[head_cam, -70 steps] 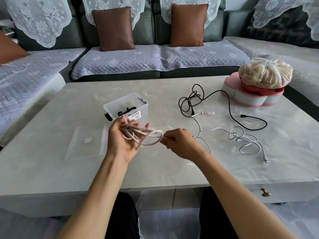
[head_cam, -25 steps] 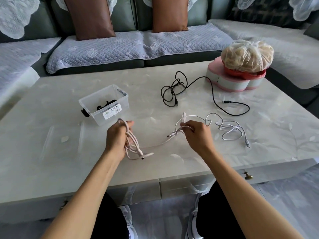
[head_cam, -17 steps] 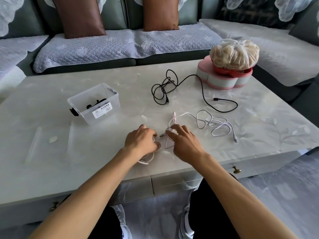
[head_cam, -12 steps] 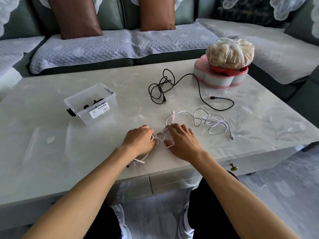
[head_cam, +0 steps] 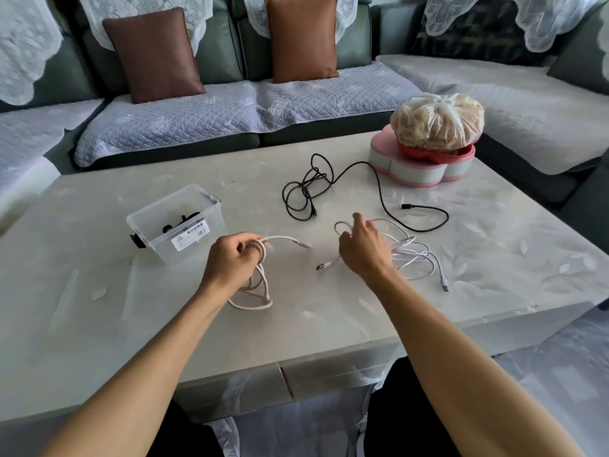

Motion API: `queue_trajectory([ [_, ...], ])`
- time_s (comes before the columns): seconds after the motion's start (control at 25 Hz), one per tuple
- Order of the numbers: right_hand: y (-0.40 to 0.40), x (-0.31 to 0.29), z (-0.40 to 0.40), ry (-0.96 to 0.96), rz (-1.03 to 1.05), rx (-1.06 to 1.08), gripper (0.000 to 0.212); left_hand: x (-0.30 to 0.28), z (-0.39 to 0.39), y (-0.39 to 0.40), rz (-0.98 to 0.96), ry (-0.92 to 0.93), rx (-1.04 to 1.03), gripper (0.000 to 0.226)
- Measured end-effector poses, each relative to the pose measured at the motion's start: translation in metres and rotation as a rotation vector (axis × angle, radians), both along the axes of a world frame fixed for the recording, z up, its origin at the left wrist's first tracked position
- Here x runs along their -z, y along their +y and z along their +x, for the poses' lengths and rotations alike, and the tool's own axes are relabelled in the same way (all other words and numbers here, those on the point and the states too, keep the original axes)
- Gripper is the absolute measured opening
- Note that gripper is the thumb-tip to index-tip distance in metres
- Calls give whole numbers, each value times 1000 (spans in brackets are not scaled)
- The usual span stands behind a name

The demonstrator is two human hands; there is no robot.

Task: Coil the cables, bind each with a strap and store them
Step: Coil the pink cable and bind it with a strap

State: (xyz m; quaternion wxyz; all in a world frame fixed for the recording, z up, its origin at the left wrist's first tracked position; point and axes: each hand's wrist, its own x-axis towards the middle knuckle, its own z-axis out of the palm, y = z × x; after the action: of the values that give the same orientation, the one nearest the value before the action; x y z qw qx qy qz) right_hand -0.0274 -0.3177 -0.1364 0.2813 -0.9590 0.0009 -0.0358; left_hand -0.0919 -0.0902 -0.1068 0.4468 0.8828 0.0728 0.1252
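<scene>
Glossy marble-look table (head_cam: 494,258), clear plastic box (head_cam: 178,222), quilted cloth sofa cover (head_cam: 230,110), leather-look cushions (head_cam: 155,54)

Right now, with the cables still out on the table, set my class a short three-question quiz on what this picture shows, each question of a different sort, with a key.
1. True or false: the black cable is already bound with a strap.
2. Multiple choice: what does the left hand hold? A) a coiled pale cable B) the clear storage box C) the bagged food
3. Fill in: the right hand holds part of the loose ____ cable lying on the table.

Key: 1 false, it lies loose and unbound; 2 A; 3 white.
</scene>
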Motion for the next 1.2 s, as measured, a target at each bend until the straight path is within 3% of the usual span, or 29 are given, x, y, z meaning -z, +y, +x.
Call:
queue_trajectory([
  [0.08, 4, 7, -3, 23, -174, -258, 51, -3, 7, -9, -128, -29, -75, 28],
  [0.16, 5, 23, -10, -23, -359, -374, 50, 0, 11, -12, -170, -34, -132, 27],
  [0.28, -18, 40, -4, -98, -429, -242, 40, 6, 16, -18, -188, -27, -145, 29],
  [0.44, -48, 37, 19, -60, -491, -91, 34, 5, 27, -28, -186, -36, -108, 29],
  [0.56, -39, 24, 19, -59, -361, -175, 39, 2, 30, -36, -207, -45, -107, 27],
  [0.68, -11, 5, 4, -84, -63, -316, 62, -4, 21, -28, -248, -65, -127, 28],
  [0.8, 25, -13, -13, -171, 184, -439, 69, -13, 6, -5, -302, -60, -89, 34],
  [0.92, 58, -30, -27, -41, 358, -545, 61, -20, -9, 15, -310, -91, -39, 38],
  [1.0, 80, -36, -32, 45, 479, -556, 42, -19, -10, 26, -369, -120, -78, 35],
  [1.08, 101, -34, -28, 62, 538, -498, 17, -16, -4, 36, -593, -163, -196, 30],
  [1.16, 112, -30, -21, 81, 544, -408, 16, -6, 6, 42, -837, -155, -338, 22],
  [1.2, 114, -26, -19, 104, 534, -369, 18, 3, 10, 45, -848, -104, -389, 19],
])
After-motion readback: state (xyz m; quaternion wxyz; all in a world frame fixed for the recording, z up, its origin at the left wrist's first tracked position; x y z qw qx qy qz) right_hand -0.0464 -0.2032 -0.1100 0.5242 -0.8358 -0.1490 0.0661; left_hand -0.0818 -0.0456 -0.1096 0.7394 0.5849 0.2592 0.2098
